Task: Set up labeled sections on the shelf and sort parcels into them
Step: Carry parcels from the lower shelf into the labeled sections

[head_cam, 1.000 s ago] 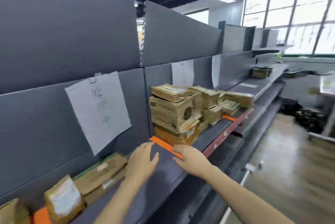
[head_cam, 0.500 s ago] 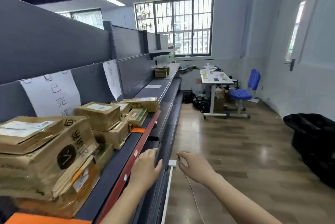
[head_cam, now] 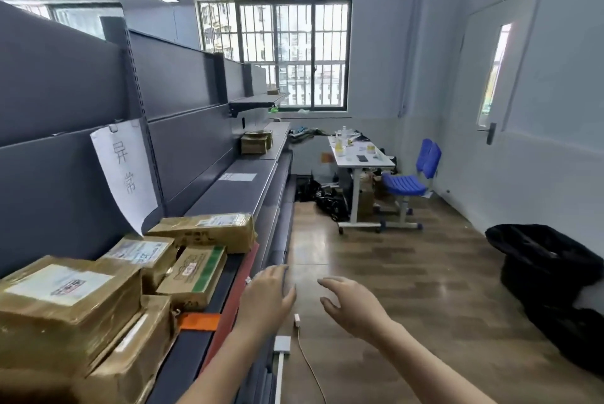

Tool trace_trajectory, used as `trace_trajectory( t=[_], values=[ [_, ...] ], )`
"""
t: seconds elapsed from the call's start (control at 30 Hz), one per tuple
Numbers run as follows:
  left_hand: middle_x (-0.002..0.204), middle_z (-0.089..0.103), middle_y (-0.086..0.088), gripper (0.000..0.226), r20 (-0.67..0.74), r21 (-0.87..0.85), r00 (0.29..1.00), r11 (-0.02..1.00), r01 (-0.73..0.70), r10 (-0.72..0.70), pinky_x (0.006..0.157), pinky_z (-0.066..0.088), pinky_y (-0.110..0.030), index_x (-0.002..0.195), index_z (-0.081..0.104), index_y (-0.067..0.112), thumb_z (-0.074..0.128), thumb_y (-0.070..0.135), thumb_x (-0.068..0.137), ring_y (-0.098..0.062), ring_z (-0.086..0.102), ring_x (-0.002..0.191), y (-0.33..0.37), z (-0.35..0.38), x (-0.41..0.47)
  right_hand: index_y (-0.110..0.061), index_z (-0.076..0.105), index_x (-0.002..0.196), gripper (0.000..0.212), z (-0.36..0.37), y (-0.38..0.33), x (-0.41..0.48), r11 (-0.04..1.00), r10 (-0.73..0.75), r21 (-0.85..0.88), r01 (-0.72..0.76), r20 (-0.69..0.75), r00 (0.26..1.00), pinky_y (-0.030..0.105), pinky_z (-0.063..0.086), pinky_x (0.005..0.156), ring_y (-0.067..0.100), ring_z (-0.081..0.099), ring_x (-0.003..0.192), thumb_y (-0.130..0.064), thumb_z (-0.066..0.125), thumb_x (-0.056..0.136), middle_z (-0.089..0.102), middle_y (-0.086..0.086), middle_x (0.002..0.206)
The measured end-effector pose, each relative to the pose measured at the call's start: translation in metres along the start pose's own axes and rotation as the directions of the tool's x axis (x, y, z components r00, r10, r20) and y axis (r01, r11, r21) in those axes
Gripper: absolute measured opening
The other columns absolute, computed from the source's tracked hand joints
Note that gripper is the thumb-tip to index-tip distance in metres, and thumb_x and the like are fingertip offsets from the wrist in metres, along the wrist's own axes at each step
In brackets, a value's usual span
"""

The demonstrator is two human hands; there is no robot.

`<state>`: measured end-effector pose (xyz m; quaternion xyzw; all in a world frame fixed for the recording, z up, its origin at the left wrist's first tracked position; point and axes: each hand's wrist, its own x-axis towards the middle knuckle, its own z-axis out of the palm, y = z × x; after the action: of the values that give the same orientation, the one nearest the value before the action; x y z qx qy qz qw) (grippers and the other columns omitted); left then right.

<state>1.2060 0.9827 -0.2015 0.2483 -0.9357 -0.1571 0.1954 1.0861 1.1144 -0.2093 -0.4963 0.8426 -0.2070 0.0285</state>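
Parcels (head_cam: 65,299) of brown cardboard lie stacked on the grey shelf (head_cam: 235,188), below the paper label (head_cam: 125,171) and to its left. The paper label hangs from a clip on the back panel of the shelf and carries two handwritten characters. Directly under the lower corner of the label lies a long parcel (head_cam: 206,232), and a green-striped parcel (head_cam: 192,276) leans just in front of it. An orange strip (head_cam: 199,321) lies flat on the shelf further below the label, touching the front of the parcel group. Far behind the label, along the same shelf, stand two more parcels (head_cam: 255,142).

The left hand (head_cam: 266,297) is in the air below and to the right of the label, over the red front edge of the shelf. Its fingers are loose and spread, and it grasps nothing. The right hand (head_cam: 351,305) is further right of the label, over the wooden floor. Its fingers are also released and a little bent, with nothing in them.

Well to the right of the label stand a white table (head_cam: 359,158), a blue chair (head_cam: 411,178) and a black bag (head_cam: 549,276). A white cable (head_cam: 305,358) lies on the floor between the two forearms.
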Motion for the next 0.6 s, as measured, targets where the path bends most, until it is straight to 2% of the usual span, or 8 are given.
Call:
trace_trajectory(
  t=[0.3,0.6],
  values=[
    [0.14,0.047,0.003,0.048,0.073,0.056,0.997,0.998,-0.022,0.018,0.105,0.034,-0.022,0.141,0.039,0.017,0.044,0.036,0.097,-0.011,0.044,0.128,-0.027,0.064,0.142,-0.022,0.044,0.14,0.045,0.017,0.084,0.136,0.998,0.059,0.031,-0.058,-0.03,0.998,0.025,0.036,0.104,0.012,0.042,0.132,-0.03,0.047,0.095,0.041,-0.006,0.147],
    [0.143,0.042,0.008,0.049,0.0,0.069,1.0,0.997,-0.029,0.029,0.104,0.028,-0.017,0.142,0.035,0.02,0.041,0.038,0.097,-0.008,0.039,0.131,-0.034,0.121,0.395,-0.023,0.041,0.141,0.047,-0.011,0.213,0.361,0.999,0.05,0.025,-0.048,-0.073,0.996,0.022,0.033,0.107,0.01,0.038,0.134,-0.032,0.045,0.095,0.04,-0.006,0.147]
  ],
)
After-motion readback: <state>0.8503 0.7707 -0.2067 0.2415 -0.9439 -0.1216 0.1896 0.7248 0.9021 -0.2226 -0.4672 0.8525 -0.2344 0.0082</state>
